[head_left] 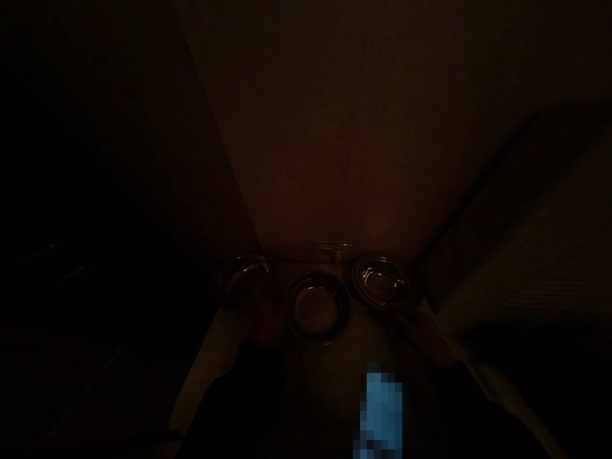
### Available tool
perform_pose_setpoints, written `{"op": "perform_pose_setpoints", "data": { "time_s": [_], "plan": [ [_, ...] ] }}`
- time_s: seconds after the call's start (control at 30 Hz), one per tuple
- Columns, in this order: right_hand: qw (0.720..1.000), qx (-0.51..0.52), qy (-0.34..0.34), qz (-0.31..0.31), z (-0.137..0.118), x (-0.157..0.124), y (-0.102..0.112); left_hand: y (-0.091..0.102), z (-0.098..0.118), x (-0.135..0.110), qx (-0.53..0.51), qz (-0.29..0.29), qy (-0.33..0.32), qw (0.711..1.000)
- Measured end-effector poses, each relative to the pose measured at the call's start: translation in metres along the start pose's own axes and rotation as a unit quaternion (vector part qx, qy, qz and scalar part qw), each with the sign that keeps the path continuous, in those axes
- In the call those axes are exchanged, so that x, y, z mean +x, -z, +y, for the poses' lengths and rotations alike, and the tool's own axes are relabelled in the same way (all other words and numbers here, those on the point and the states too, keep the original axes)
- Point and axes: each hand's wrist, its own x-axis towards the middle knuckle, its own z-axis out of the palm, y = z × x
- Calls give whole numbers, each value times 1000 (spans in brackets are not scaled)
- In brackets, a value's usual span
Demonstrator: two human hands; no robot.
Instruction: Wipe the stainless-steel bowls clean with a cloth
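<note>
The view is very dark. Three groups of shiny round metal dishes stand on a pale tabletop (354, 363): a left dish (245, 258), a middle dish (318, 309) and a right dish (381, 285) that shows several nested rims, perhaps a stack. My left hand (268, 322) is between the left and middle dishes, close to both rims; its fingers are lost in the dark. At the lower rim of the right dish is my right hand (423, 335), its fingers pointing at that rim. Whether they grip it cannot be made out.
A brownish wall (306, 159) rises right behind the dishes, with a small socket-like fitting (329, 251) low on it. Near my body a bright blue pixelated patch (382, 408) covers part of the view. A slanted dark-edged panel (526, 191) borders the right side.
</note>
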Motion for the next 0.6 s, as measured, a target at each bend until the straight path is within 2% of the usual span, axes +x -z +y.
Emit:
{"op": "perform_pose_setpoints", "data": {
  "time_s": [0.07,0.13,0.2,0.3,0.43,0.6],
  "plan": [
    [999,3,-36,-8,6,3,15,-1,15,-4,-12,-18,-9,1000],
    [998,-1,-57,8,7,5,29,-6,30,-7,-39,-61,-20,997],
    [998,-2,-53,28,5,6,42,-15,43,-9,-37,-72,-24,996],
    [997,6,-53,58,-2,5,57,-32,61,-10,-49,-85,-64,993],
    [995,11,-70,69,-3,7,70,-52,82,-6,-18,-127,-86,988],
    [995,20,-55,85,16,18,76,-70,103,8,6,-174,-79,982]
  ]
}}
